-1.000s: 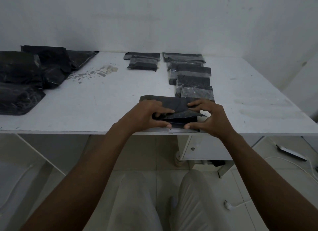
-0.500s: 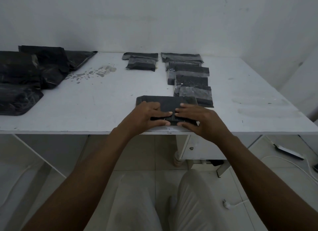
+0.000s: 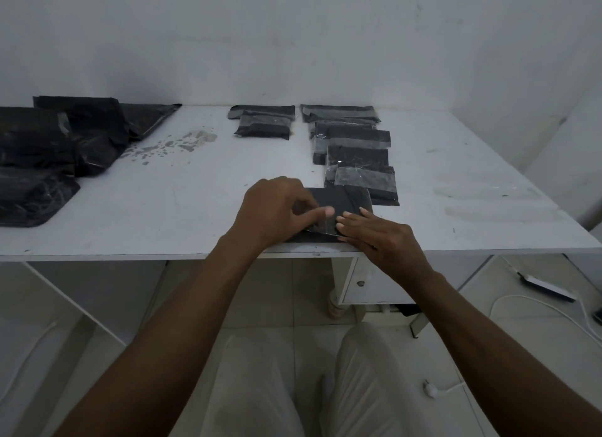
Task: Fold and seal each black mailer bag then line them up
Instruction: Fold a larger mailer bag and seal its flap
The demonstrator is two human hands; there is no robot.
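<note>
A folded black mailer bag (image 3: 345, 200) lies at the table's front edge, under both hands. My left hand (image 3: 277, 208) covers its left part, thumb and forefinger pinching a thin shiny strip at the bag's near edge. Flat on the bag's right near corner rests my right hand (image 3: 374, 234), fingers together and pressing down. Behind the bag, a column of folded black bags (image 3: 355, 153) runs towards the wall. A shorter column of two folded bags (image 3: 264, 123) lies at the back centre. Unfolded black bags (image 3: 49, 149) are piled at the left.
The white table (image 3: 163, 202) has a stained patch (image 3: 176, 145) at the back left. A wall closes the back and right. Below the table sit a white cabinet door (image 3: 368, 283), floor cables and a plug (image 3: 430, 387). My knees in light trousers show below.
The bag's flap was raised between both hands, then pressed flat. Now my left hand has shifted left and pinches a strip at the near edge, while my right hand holds the bag down.
</note>
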